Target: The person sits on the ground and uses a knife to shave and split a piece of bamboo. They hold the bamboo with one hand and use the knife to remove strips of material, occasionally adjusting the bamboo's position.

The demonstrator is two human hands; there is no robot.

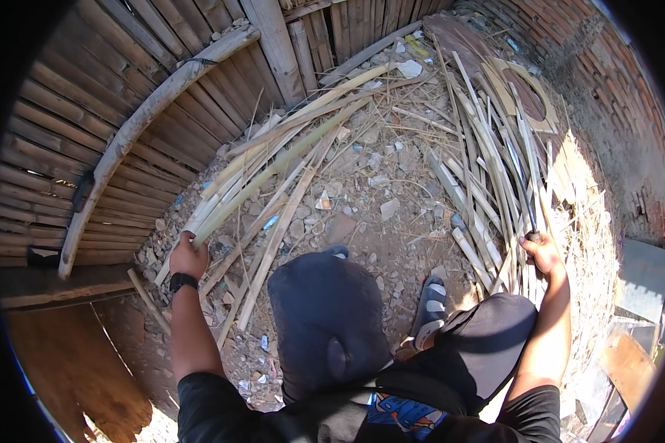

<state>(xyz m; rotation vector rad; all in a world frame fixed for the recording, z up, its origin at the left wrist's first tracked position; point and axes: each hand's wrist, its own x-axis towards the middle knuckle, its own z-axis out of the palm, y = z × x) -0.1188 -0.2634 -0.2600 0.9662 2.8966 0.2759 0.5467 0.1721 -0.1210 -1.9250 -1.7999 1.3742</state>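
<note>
My left hand (189,260) closes around the near end of a long greenish bamboo strip (273,171). That strip slants away to the upper right, over a loose bundle of pale split bamboo (282,221) on the ground. On the right, my right hand (544,252) is closed on a dark-handled tool with a long narrow blade (522,173); its exact kind is hard to make out. The blade lies along a second heap of split bamboo (488,162), and the fingers partly hide the handle. My bent knees are between the two bundles.
A bamboo-slat wall (155,140) with a curved pole (118,155) bounds the left and back. A brick wall (606,81) rises at the right. Rubble and litter (377,177) cover the ground. A board with a round opening (543,96) lies behind the right heap.
</note>
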